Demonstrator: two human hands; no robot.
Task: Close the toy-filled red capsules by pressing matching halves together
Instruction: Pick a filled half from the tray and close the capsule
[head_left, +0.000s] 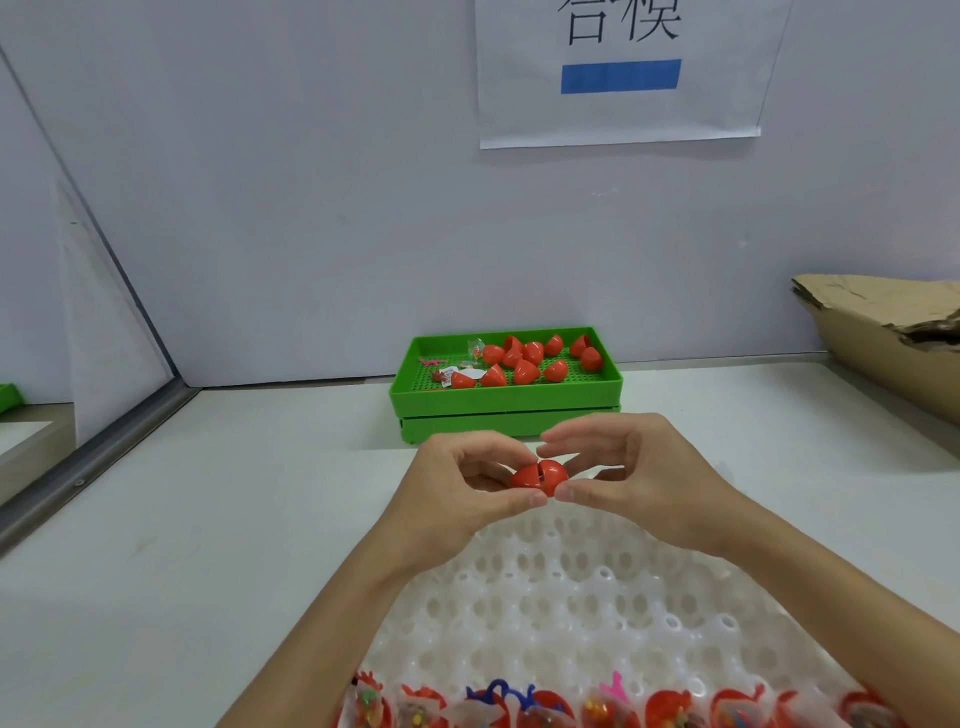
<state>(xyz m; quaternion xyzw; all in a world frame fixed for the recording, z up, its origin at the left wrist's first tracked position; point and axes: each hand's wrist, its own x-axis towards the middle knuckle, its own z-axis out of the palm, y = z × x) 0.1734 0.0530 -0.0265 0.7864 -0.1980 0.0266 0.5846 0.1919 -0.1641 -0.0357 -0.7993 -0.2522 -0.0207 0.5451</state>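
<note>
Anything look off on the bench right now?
Only small things: the red capsule between the left hand and right hand shows a dark gap at its seam, and the cardboard at right is torn.

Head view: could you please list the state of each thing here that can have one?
red capsule: two halves meeting, a dark gap between them, not fully closed.
left hand: grips the capsule's left half.
right hand: grips the capsule's right half.
green tray: holds loose red halves and toy packets.
white holder: near row holds open, toy-filled halves; other sockets in view unfilled.
</note>
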